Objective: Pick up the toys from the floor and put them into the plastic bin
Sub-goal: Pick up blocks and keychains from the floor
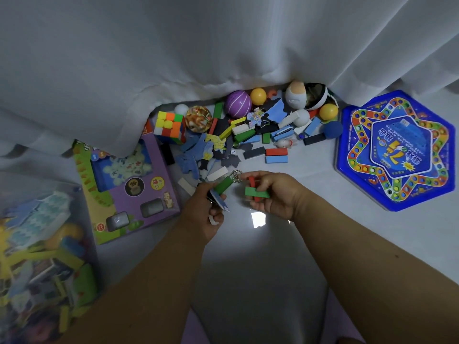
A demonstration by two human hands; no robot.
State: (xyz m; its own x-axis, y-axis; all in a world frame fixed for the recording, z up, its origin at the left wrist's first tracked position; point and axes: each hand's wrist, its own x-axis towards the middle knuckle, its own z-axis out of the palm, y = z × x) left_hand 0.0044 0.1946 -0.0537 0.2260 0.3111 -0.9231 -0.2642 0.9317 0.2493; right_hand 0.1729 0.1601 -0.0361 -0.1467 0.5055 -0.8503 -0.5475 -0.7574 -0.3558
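Observation:
A heap of toys lies on the pale floor by the curtain: coloured wooden blocks (276, 155), puzzle pieces (191, 162), balls (238, 104) and a Rubik's cube (170, 127). My left hand (206, 212) grips a green block (223, 185), a metal ring puzzle (235, 175) and some puzzle pieces. My right hand (275, 194) holds a green block (257, 192) and a red block (252, 182) just above the floor. The clear plastic bin (42, 259), partly filled with toys, stands at the lower left.
A purple toy box (129, 192) lies between the bin and the heap. A blue hexagonal board game (395, 150) lies at the right. White curtain (173, 58) hangs over the back of the heap. Bare floor (260, 264) shows between my arms.

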